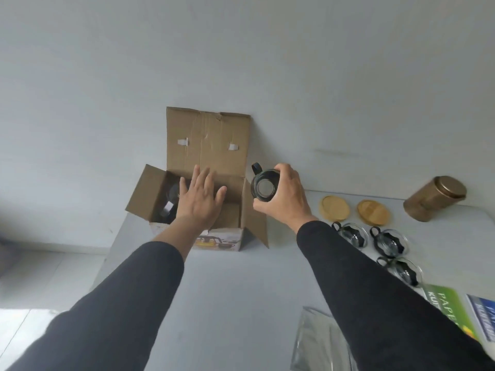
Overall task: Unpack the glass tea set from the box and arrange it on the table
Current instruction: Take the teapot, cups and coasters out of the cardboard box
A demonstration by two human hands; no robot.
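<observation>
Table [235, 290] takes up the lower middle of the frame, pale grey, with a plain wall behind it. Box [198, 188] sits at frame centre, flaps up, the tall back flap leaning against the wall and a printed picture on its near side. Something dark and glassy with a white label is inside on the left, can't tell exactly what it is.

Left hand [199, 199] is flat over the box opening, fingers straight and spread, holding nothing. Can't tell if it's touching the cardboard or just hanging above it.

Right hand [284, 194] is just right of the box, fingers and thumb curled round a glass cup [263, 186]. The cup sits on the left side of that hand, gripped round its body. Its axis points more or less at the camera, so you look straight into a round pale end, and its black handle sticks out toward the upper left. It's up off the table, level with the box's right flap.

Right side of the frame: brown tin [435, 198] lying tilted, two round wooden lids [334, 207] side by side, then three more cups [389, 243] with black holders in a cluster below those. Lower right corner has green and blue printed packets [452, 306] and a silvery pouch [318, 341] near the bottom edge.
</observation>
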